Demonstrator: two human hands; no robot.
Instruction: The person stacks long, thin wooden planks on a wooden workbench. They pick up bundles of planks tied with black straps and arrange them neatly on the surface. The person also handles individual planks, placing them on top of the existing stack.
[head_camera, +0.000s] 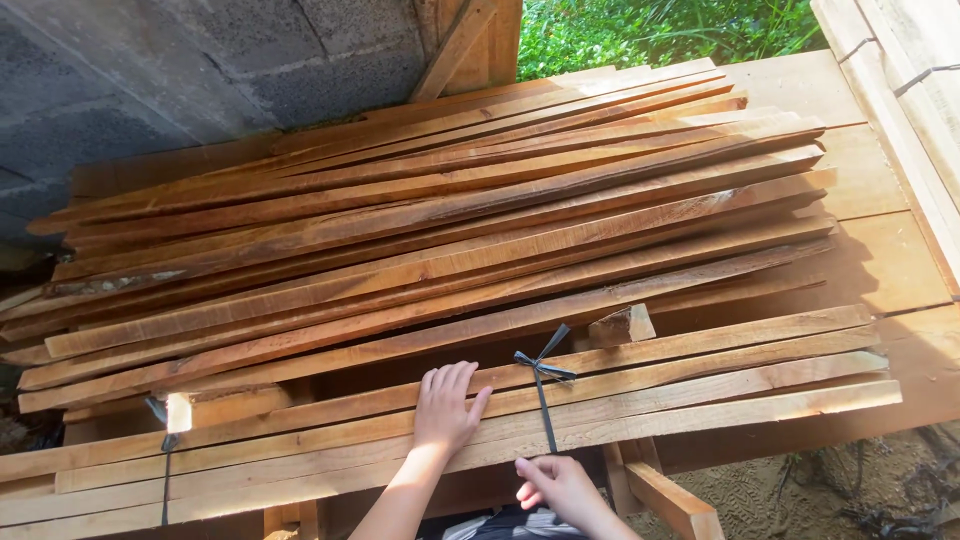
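Wooden bundle: a low bundle of long, pale brown sawn wooden slats (640, 395) lies flat under both hands, running from lower left to upper right.
Left hand: the left hand (446, 405) rests palm down on the bundle, fingers straight and close together, thumb spread to its right; it grips nothing.
Right hand: the right hand (556, 484) sits at the near edge of the bundle, just right of and below the left hand, fingers curled inward; whether it pinches anything cannot be told.
Black strap: a thin black strap (545, 400) crosses the bundle just right of the left hand, knotted with loose ends above that hand's fingertips, and its lower end comes down to the right hand's fingers.
Second strap: another dark tie (165, 460) wraps the same bundle well to the left of the left hand.
Loose block: a short wooden offcut (620, 325) sits beyond the knot, up and right of the left hand.
Big stack: a wide heap of reddish-brown wooden slats (450, 215) spreads beyond both hands.
Wall: a grey block wall (150, 70) stands far beyond, to the upper left.
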